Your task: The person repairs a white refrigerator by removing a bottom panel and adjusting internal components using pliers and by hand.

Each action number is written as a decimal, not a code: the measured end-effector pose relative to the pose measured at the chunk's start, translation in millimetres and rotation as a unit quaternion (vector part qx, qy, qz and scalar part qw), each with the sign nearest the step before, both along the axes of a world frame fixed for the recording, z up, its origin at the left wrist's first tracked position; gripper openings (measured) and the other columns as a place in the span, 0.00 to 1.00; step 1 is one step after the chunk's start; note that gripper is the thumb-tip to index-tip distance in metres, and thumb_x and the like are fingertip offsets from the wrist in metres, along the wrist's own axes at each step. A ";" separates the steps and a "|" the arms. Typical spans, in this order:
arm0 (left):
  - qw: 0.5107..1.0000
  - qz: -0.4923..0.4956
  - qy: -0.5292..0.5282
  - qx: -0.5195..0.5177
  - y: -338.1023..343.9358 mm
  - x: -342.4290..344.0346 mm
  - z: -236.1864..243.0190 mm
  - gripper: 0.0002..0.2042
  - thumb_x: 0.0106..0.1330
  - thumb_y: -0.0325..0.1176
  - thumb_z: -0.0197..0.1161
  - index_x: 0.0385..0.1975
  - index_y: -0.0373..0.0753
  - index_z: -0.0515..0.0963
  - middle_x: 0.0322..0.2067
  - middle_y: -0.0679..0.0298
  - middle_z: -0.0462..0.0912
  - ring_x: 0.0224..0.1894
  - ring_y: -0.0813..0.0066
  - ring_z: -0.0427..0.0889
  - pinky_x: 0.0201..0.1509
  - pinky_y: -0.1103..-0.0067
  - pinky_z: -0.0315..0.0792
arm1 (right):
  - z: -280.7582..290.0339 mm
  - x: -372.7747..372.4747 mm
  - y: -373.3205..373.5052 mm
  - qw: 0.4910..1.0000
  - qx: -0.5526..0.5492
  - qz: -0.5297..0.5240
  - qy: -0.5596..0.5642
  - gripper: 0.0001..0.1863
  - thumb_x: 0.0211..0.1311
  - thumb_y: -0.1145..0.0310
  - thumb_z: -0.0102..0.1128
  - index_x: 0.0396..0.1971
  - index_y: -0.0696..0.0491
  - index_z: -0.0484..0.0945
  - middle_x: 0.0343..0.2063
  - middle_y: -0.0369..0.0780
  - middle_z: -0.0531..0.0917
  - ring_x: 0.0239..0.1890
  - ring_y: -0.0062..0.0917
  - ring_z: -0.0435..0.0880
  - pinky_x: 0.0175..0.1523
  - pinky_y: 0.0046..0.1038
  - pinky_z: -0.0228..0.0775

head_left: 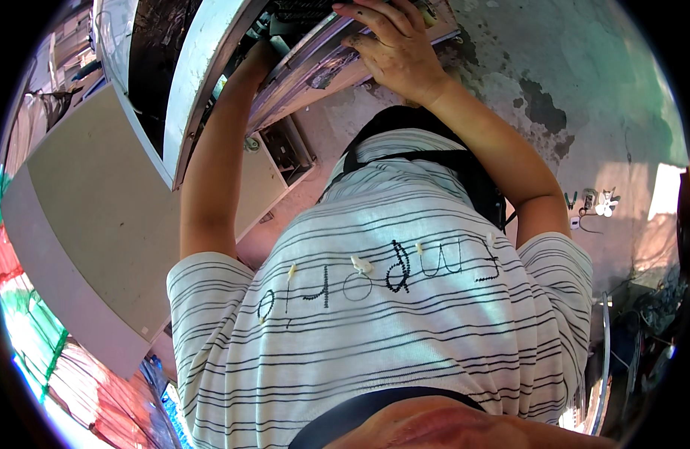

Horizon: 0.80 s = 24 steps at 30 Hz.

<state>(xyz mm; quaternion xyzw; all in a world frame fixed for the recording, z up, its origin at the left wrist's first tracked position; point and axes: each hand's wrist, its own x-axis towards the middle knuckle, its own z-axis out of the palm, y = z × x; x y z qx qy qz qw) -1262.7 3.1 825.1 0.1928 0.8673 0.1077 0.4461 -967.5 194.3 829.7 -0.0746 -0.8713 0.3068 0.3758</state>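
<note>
Because the open, boxy casing with white outer wall and dark interior [186,82] leaves only a narrow gap, the bare left forearm [214,172] slants into it, seemingly to get the left hand at parts inside. That hand is hidden within the casing, so I cannot tell whether its grip is clenched, released or around something. Across the casing's opening, the bare right hand [393,45] lies over the long, purplish metal rim [307,60], fingers spread and thumb apart, probably to steady it; whether this grip pinches the rim or merely rests there, I cannot tell. Left of the casing spreads a broad, flat beige panel with a pale border [98,187], perhaps kept aside to leave the opening reachable. Right of the casing is the grey, dark-stained floor [502,67], with a small white object [606,203] lying farther off.
</note>
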 end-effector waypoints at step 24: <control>0.983 -0.114 0.081 -0.118 6.5 10.0 14.4 0.12 0.67 0.28 0.59 0.46 0.31 0.82 0.41 0.53 0.86 0.38 0.69 0.83 0.39 0.70 0.76 | -8.5 0.2 2.3 1.000 0.010 0.008 -0.018 0.10 0.57 0.66 0.61 0.39 0.45 0.85 0.63 0.35 0.74 0.67 0.31 0.68 0.70 0.48 0.52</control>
